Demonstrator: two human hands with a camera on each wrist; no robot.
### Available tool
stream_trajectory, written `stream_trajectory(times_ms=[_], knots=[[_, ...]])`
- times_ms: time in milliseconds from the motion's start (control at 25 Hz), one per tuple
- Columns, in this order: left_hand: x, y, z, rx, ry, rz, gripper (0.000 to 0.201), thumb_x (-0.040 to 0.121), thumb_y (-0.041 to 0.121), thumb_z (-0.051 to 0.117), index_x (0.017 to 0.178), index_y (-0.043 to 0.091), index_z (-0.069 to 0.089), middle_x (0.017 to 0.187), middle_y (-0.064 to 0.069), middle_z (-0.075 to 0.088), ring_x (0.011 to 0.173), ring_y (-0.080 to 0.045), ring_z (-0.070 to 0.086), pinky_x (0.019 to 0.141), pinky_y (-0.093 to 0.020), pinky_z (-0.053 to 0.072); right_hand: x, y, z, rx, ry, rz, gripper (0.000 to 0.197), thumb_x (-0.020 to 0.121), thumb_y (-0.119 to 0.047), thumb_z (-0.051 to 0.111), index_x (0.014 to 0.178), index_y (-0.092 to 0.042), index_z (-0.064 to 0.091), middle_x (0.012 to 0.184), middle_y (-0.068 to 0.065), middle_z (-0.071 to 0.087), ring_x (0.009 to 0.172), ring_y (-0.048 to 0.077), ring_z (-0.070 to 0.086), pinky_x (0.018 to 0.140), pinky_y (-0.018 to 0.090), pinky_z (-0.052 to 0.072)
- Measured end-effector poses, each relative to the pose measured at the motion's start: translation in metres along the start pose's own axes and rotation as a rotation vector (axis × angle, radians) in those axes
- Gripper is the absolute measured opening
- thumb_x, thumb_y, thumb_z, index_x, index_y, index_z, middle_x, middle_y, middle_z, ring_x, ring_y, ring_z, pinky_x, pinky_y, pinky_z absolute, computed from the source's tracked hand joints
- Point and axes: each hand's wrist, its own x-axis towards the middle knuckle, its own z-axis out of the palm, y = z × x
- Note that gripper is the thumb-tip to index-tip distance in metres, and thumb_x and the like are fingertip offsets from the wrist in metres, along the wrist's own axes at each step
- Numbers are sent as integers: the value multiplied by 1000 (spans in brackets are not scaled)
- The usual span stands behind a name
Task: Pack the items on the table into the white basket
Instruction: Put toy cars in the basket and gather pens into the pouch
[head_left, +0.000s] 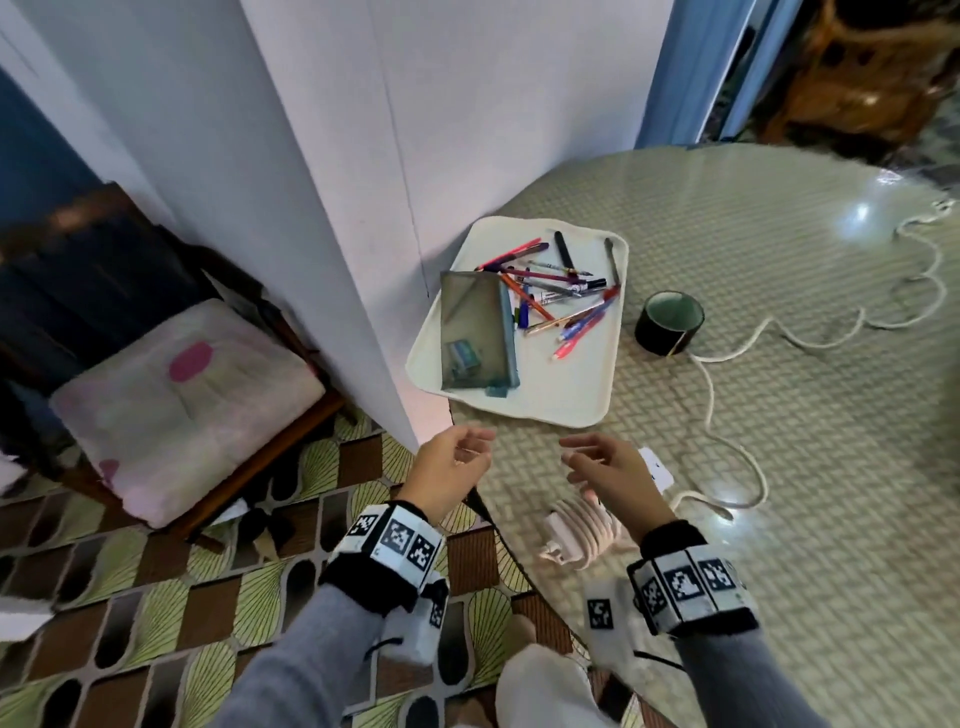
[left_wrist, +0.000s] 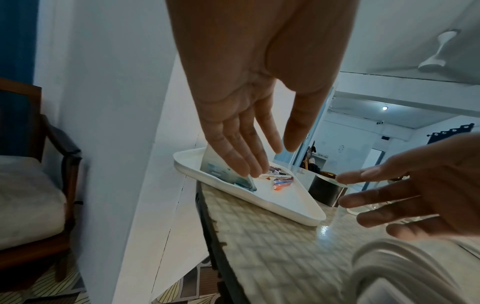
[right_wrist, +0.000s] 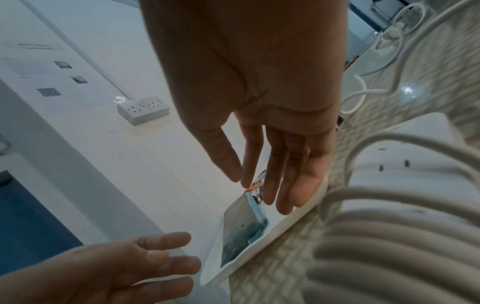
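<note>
A shallow white basket (head_left: 519, 410) (left_wrist: 285, 203) (right_wrist: 259, 246) lies at the table's left edge. In it are a clear zip pouch (head_left: 475, 332) (left_wrist: 221, 170) (right_wrist: 241, 226) and several loose pens (head_left: 556, 291) (left_wrist: 281, 184). My left hand (head_left: 475, 447) (left_wrist: 270, 160) hovers just short of its near left corner, fingers relaxed and empty. My right hand (head_left: 576, 457) (right_wrist: 259, 191) hovers beside it near the basket's front rim, also empty. A coiled white cable (head_left: 582, 535) (right_wrist: 402, 236) lies under my right wrist. A black tape roll (head_left: 669, 322) (left_wrist: 324, 191) stands right of the basket.
A long white cord (head_left: 810, 338) snakes across the table's right side, and a small white plug (head_left: 657, 470) lies by my right hand. A white wall corner (head_left: 337, 234) stands against the table's left edge. A cushioned wooden chair (head_left: 182, 405) sits on the floor to the left.
</note>
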Motion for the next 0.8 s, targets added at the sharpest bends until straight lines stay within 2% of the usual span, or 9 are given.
stream_trajectory(times_ms=[120, 240, 360, 440, 520, 600, 680, 720, 800], knots=[[28, 6, 0, -19, 11, -3, 20, 88, 8, 61, 105, 19, 64, 101, 1, 66, 97, -14, 61, 85, -20, 48, 26, -11, -3, 12, 2, 50, 15, 89, -7, 57, 98, -15, 67, 86, 7, 65, 70, 16, 59, 59, 24, 45], [57, 18, -1, 0, 32, 3, 19, 88, 8, 62, 103, 20, 63, 103, -1, 66, 98, -14, 60, 87, -21, 46, 52, -26, -5, -44, -8, 79, 18, 87, -8, 57, 100, -14, 68, 82, 7, 65, 68, 16, 59, 57, 20, 43], [85, 23, -6, 25, 52, 18, 21, 88, 10, 63, 107, 19, 64, 106, 0, 65, 101, -13, 59, 93, -26, 47, 77, -39, -4, -92, -57, 127, 18, 87, -9, 56, 101, -13, 66, 88, 9, 66, 70, 17, 60, 56, 21, 44], [103, 25, -10, 29, 47, 3, 25, 89, 10, 63, 112, 17, 63, 110, 2, 63, 105, -10, 57, 95, -24, 43, 93, -46, -1, -79, -77, 176, 18, 87, -8, 55, 102, -12, 64, 86, 8, 64, 67, 18, 58, 54, 22, 44], [125, 27, -15, 43, 62, -23, 26, 89, 9, 62, 114, 17, 62, 113, 2, 61, 105, -9, 54, 91, -21, 40, 111, -50, 3, -84, -79, 205, 20, 88, -7, 53, 104, -12, 63, 83, 6, 62, 66, 19, 56, 54, 23, 43], [149, 24, -20, 116, 79, -47, 29, 89, 9, 62, 117, 17, 60, 116, -2, 59, 104, -13, 54, 88, -24, 43, 132, -52, 10, -106, -55, 217, 23, 87, -8, 52, 107, -12, 62, 85, 6, 62, 68, 20, 57, 56, 25, 43], [172, 16, -26, 219, 59, -51, 35, 87, 11, 63, 121, 17, 58, 123, -6, 57, 110, -21, 54, 96, -35, 46, 150, -54, 22, -123, -22, 212, 26, 87, -8, 52, 111, -11, 62, 91, 8, 62, 74, 20, 57, 62, 27, 45], [180, 12, -29, 257, 40, -41, 38, 86, 12, 64, 123, 17, 56, 127, -7, 55, 116, -23, 52, 101, -40, 44, 157, -53, 28, -141, -19, 206, 28, 88, -8, 52, 114, -11, 61, 96, 7, 61, 79, 20, 57, 68, 28, 46], [197, 7, -34, 257, -27, -21, 43, 87, 11, 63, 128, 17, 53, 135, -7, 50, 125, -23, 47, 106, -40, 40, 172, -54, 42, -187, -15, 200, 33, 90, -8, 50, 122, -10, 59, 109, 8, 59, 90, 18, 54, 82, 29, 45]])
